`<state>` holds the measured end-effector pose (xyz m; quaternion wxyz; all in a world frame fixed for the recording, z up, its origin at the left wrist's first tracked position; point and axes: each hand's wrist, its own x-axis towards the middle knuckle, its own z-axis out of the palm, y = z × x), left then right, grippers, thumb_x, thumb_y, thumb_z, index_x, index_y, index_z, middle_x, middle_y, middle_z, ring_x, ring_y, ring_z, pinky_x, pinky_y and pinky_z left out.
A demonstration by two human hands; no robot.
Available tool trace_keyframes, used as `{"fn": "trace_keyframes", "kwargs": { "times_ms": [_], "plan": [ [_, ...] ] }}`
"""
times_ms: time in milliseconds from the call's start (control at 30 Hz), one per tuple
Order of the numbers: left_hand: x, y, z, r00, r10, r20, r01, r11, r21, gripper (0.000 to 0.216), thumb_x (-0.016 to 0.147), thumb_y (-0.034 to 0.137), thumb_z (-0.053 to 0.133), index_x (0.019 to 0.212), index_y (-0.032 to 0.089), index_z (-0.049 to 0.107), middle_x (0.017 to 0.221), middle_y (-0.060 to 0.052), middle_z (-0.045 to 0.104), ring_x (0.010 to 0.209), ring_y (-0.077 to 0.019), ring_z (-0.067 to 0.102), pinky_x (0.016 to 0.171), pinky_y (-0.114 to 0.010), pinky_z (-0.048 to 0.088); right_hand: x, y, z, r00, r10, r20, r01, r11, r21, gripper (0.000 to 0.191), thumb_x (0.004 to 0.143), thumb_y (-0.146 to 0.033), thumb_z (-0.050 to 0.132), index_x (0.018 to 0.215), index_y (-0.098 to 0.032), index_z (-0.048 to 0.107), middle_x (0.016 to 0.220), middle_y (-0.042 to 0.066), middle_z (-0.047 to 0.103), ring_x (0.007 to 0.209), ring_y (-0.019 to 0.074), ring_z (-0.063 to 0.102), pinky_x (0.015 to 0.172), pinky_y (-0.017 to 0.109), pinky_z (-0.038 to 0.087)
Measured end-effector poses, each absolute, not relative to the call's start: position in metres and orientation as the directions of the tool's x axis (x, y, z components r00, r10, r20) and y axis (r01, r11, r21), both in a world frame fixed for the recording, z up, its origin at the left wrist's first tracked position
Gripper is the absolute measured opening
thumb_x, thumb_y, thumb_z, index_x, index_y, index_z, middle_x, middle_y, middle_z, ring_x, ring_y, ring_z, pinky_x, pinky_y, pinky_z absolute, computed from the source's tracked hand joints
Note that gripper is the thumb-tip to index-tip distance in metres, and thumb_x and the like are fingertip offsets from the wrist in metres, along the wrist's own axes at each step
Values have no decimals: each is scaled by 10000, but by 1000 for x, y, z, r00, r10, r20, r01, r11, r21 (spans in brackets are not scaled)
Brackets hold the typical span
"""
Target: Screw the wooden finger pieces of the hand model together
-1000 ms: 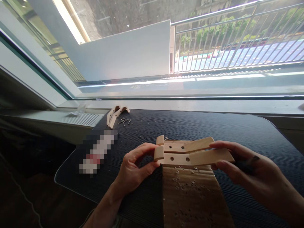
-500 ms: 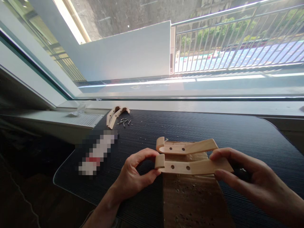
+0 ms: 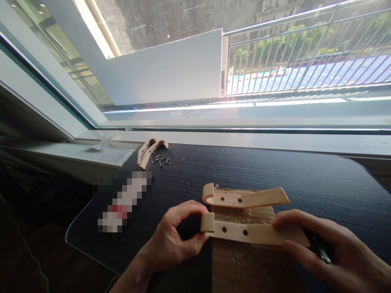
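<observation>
Between my two hands lies a pale wooden coat hook (image 3: 262,233) with two dark screw holes, or screws in them. My left hand (image 3: 179,234) pinches its curled end between thumb and forefinger. The thumb and fingers of my right hand (image 3: 330,244) grip its straight end, and a dark object (image 3: 320,249), mostly hidden, shows in that palm. Beneath the hook is a brown wooden board (image 3: 244,264) marked with several small holes. A second wooden coat hook (image 3: 253,198) lies across the board's far end, untouched.
Two more wooden hooks (image 3: 149,152) and several loose screws (image 3: 161,159) lie at the far left of the black table (image 3: 275,165). A blurred-out item (image 3: 125,203) is on the left side. Behind the table stand a window sill (image 3: 244,140) and a vent grille (image 3: 105,155).
The near hook, held in both hands, has shifted slightly toward me, widening its gap from the far hook. The whole view has also shifted a little.
</observation>
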<state>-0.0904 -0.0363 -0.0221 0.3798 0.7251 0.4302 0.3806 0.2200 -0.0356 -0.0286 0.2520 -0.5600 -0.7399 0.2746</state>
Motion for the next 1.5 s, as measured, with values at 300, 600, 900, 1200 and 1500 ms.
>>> {"fn": "trace_keyframes", "kwargs": {
  "times_ms": [300,600,900,1200,1500],
  "plan": [
    [-92,-38,-23,339,914,222,333,-337,880,287,734,88,646,999,181,586,987,-38,633,938,-164,590,849,-247,469,222,-36,-33,-245,962,118,707,261,-657,349,764,-508,591,1041,-306,660,1033,-4,683,939,200,647,777,207,542],
    [-92,-34,-21,362,909,204,296,-320,900,290,736,95,658,1010,174,601,970,-41,637,903,-159,599,824,-256,480,223,-34,-30,-228,973,44,714,198,-671,349,749,-532,584,1012,-319,665,1026,-10,681,944,206,646,744,191,542],
    [-91,-34,-10,392,903,177,311,-311,898,247,749,142,665,995,142,639,962,-61,659,897,-167,612,827,-258,483,211,-33,-12,-274,959,-65,648,134,-749,329,787,-497,555,1005,-268,648,1007,-2,676,939,181,635,761,168,513],
    [-89,-47,-4,335,931,144,365,-269,891,247,770,205,651,1013,161,643,1021,-60,652,969,-187,596,868,-269,476,207,-36,7,-325,946,-1,612,210,-763,374,803,-471,551,1094,-253,638,1074,33,666,982,220,621,787,232,515],
    [-87,-51,-9,271,956,114,416,-223,882,410,717,224,713,1116,194,625,1133,-52,635,1055,-204,570,918,-269,466,219,-37,26,-285,957,46,571,208,-794,457,822,-509,501,1170,-233,608,857,29,661,739,168,606,621,224,497]
  ]
}}
